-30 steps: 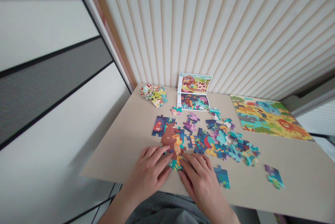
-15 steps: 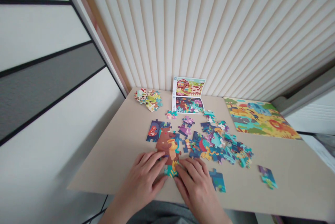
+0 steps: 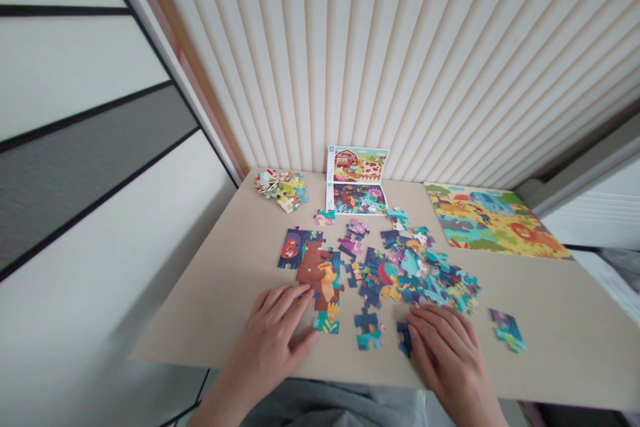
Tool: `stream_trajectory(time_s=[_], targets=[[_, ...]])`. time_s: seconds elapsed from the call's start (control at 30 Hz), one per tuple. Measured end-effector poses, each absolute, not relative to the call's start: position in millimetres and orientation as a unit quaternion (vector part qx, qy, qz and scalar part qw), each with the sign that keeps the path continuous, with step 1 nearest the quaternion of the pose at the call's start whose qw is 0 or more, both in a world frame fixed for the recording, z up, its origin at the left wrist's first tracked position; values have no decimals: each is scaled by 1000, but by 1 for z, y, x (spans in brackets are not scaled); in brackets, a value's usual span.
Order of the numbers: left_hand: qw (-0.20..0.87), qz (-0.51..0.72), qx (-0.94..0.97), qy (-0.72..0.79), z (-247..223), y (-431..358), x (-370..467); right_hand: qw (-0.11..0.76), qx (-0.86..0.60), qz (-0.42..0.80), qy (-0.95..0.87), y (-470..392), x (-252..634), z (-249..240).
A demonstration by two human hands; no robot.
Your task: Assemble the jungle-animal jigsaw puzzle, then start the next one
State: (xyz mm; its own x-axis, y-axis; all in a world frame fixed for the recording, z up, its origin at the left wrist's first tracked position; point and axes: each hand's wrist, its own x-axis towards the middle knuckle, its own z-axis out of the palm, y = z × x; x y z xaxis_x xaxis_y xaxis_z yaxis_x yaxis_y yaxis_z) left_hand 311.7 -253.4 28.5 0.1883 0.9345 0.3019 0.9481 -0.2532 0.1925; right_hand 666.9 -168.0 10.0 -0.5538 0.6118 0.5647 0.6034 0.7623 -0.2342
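Note:
My left hand (image 3: 281,328) lies on the table with its fingers stretched out, the tips touching the left edge of a joined puzzle section (image 3: 314,264) showing a brown bear. At its lower end is a teal piece with yellow leaves (image 3: 327,322). My right hand (image 3: 445,347) rests over a dark blue puzzle piece (image 3: 404,339), which its fingers partly cover. The fingers are extended close together and the piece stays flat. Between my hands sits a blue and teal puzzle part (image 3: 369,330), apart from the bear section.
Loose puzzle pieces (image 3: 415,274) spread right of the bear section. A picture booklet (image 3: 358,166) stands open against the ribbed panel. Another pile of pieces (image 3: 281,188) is at back left, and an assembled animal puzzle (image 3: 495,220) at right. One separate piece (image 3: 507,330) lies near the right.
My right hand has moved right, off the bear section's lower end and onto the dark blue piece. The blue and teal part between my hands is now uncovered. My left hand has stayed in place.

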Motion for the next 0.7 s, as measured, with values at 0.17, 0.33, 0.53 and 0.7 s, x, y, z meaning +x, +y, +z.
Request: stream_trajectory(time_s=[0.17,0.33,0.53,0.7], targets=[[13,-192,-766,-613,30,-252,313,338,-368,70,-863,-159,679,3],[11,-185,-764,-618,34,-253,314,351,-391,65,-848,-163,674,0],[43,-236,-746,-622,33,-256,315,359,-403,49,-841,-167,674,-5],[84,-336,-637,-689,21,-258,305,358,-398,41,-844,-167,674,-3]])
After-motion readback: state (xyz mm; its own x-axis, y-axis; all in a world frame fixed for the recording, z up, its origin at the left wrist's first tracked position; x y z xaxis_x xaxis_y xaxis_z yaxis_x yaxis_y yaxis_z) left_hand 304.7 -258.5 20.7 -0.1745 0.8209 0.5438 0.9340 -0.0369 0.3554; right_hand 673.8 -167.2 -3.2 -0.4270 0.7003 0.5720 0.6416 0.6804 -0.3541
